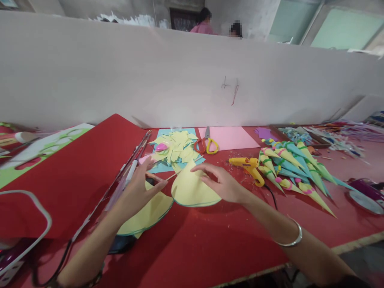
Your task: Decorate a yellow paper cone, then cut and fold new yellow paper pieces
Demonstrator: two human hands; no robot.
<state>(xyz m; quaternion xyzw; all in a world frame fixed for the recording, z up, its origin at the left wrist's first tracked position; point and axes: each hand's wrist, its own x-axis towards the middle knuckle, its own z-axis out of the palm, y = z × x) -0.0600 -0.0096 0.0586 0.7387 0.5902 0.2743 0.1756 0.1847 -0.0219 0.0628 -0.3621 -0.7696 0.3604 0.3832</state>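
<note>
My right hand [223, 182] grips a curved sheet of yellow paper [192, 192] with a blue-green lower edge, fingers over its top. The sheet bulges up from the red table. Just left of it, my left hand [139, 184] has thumb and fingers closed on a thin stick [172, 176] that points toward the paper. Under my left wrist lies another yellow paper piece [147, 216] with the same coloured edge. Behind my hands is a pile of yellow paper pieces [180, 144] on a blue sheet.
Scissors [207, 142] with red and yellow handles lie behind the pile. A yellow glue gun [247, 164] with a black cord rests to the right, beside several paper cones [291, 160]. A large red board [81, 172] covers the left. A pale partition [150, 76] bounds the table's back.
</note>
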